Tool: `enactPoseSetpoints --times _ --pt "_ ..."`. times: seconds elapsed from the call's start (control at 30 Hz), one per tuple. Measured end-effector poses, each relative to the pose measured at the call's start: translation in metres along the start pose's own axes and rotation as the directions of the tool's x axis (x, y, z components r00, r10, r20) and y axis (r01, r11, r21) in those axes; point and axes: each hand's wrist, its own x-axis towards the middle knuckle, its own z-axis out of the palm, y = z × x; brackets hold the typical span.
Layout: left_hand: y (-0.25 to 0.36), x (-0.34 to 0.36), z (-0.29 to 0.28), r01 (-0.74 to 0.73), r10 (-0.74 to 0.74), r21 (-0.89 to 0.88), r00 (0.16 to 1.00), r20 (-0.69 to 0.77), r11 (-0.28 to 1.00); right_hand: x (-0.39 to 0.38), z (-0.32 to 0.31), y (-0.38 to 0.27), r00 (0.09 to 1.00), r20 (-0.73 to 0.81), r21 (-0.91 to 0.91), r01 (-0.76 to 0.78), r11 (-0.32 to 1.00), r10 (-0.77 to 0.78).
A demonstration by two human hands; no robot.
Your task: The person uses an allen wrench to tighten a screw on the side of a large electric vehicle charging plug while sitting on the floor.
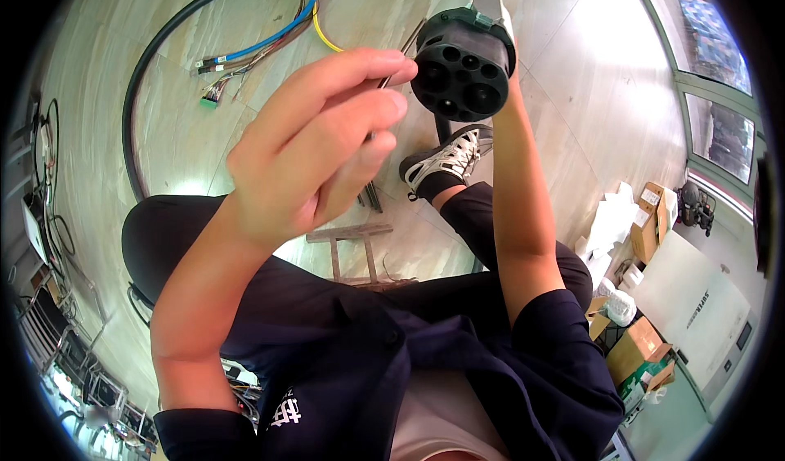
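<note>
In the upper middle is a black, round-faced charging connector (458, 77), its several holes facing me and a grey latch on top. My right hand (509, 105) is mostly hidden behind the connector and holds it up from the far side. Just to the left, my left hand (319, 146) is closed in a pinch on a thin metal rod (406, 42) that slants up beside the connector's rim. Whether the rod touches the connector, I cannot tell.
A thick black cable (133, 118) curves over the tiled floor, ending in blue, yellow and brown wires with a green terminal plug (210, 101). Below my hands stands a small wooden stool (352, 234). Cardboard boxes (638, 351) and a white cabinet (695, 297) are at right.
</note>
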Motion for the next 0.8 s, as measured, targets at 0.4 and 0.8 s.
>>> enactPoseSetpoints --times 0.4,0.8 --pt "0.008 -0.007 -0.012 0.21 -0.209 0.018 0.959 0.193 0.978 -0.012 0.027 -0.02 0.924 0.078 -0.305 0.378 0.874 -0.373" --pt "0.008 -0.004 -0.02 0.168 -0.181 0.075 0.958 0.224 0.983 -0.016 0.039 -0.021 0.922 0.067 -0.364 0.379 0.851 -0.382"
